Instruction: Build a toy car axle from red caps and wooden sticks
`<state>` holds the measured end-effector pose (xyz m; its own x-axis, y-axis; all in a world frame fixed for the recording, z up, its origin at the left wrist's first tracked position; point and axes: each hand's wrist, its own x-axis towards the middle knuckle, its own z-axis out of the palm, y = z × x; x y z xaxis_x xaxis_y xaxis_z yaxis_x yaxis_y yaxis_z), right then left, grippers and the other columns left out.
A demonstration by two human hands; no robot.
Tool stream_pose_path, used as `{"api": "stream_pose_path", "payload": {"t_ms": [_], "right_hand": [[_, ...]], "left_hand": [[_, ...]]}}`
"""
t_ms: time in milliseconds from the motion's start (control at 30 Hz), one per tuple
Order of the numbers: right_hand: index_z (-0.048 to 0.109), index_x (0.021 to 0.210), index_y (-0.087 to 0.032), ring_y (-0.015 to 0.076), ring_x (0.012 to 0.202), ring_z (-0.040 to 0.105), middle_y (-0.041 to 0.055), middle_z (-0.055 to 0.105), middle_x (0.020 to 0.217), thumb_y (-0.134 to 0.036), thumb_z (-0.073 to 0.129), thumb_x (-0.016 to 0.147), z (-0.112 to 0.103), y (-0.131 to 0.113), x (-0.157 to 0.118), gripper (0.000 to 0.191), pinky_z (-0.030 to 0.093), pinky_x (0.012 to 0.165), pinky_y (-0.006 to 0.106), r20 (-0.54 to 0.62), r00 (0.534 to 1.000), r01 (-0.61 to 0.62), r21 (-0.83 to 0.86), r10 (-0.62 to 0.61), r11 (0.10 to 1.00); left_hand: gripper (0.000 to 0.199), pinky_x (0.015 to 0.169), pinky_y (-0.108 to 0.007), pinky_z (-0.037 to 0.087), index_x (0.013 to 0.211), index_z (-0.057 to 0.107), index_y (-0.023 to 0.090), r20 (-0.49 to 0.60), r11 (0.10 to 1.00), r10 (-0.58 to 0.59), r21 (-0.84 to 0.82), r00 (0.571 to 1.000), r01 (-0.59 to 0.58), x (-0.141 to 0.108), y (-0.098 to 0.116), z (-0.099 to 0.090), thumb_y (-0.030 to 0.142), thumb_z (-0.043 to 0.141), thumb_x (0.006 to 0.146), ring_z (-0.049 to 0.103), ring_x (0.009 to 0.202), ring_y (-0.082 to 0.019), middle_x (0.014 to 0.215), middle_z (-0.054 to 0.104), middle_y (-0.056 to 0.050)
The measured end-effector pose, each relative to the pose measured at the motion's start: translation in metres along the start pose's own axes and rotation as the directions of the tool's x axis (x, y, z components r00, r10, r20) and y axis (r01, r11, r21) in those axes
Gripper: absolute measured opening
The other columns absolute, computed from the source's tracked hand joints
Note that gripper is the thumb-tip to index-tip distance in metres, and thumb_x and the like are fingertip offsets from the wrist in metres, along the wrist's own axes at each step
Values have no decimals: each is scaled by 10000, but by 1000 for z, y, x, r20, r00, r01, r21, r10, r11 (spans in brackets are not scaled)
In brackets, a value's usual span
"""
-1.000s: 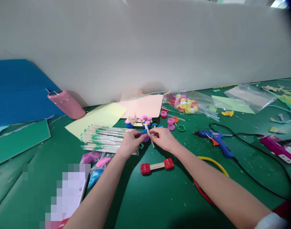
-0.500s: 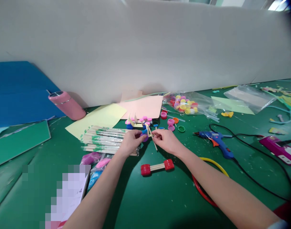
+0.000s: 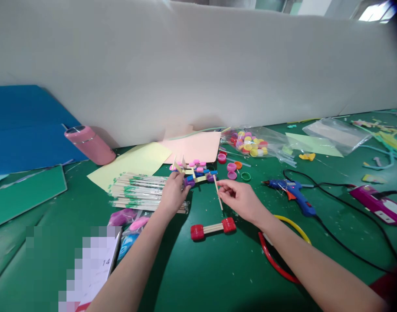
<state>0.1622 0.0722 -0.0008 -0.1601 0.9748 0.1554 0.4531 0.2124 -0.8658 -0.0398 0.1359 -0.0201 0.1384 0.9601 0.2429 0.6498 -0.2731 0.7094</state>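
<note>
Stick is lying just left of the right hand, whose narrow grip is pinching it between thumb and fingers. Its long axis is running from the far end, near the right end of a small cap-and-stick model, back toward the person and slightly rightward; whether that far end is touching the model is hard to tell. The left hand is closing its grip on the model's left end, so it is sitting nearer to the model, while the right hand is holding the stick apart on the other side. A red-ended piece is resting on the desk on the near side of both hands. A wrapped stick bundle is lying beside the left hand, loose caps are sitting beyond the right, and a glue gun is lying farther right.
</note>
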Motion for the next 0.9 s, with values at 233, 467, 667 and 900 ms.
{"api": "stream_pose_path", "payload": {"t_ms": [233,467,667,900], "right_hand": [[572,1029,-173,122,681,562,16,596,773,-223,544,791,8,-20,-19,244,475,597,219,77,997,-30,241,12,970],[558,1037,-217,87,563,544,-15,561,756,-204,562,801,20,-34,-39,237,480,534,217,149,989,-65,533,-18,844],[595,1032,-227,126,742,579,3,618,827,-194,588,790,22,-30,-46,244,487,656,227,96,995,-12,426,-32,905],[608,1012,-199,147,806,610,17,660,873,-216,578,803,18,-30,-49,212,495,729,246,130,990,2,338,-49,941]], "left_hand": [[222,575,-288,460,743,630,178,90,958,-149,-234,985,166,-67,58,-12,352,495,775,577,635,-193,680,633,-41],[199,589,-261,425,669,612,186,459,295,-271,-797,846,527,-106,88,-5,356,569,764,537,594,-142,611,578,-15],[239,445,-196,267,597,528,161,503,65,-314,-835,805,547,-115,85,-3,323,644,728,296,427,-51,480,389,62],[237,447,-196,215,626,531,152,492,81,-310,-839,814,538,-121,82,1,328,626,752,208,434,-49,458,298,92]]}}
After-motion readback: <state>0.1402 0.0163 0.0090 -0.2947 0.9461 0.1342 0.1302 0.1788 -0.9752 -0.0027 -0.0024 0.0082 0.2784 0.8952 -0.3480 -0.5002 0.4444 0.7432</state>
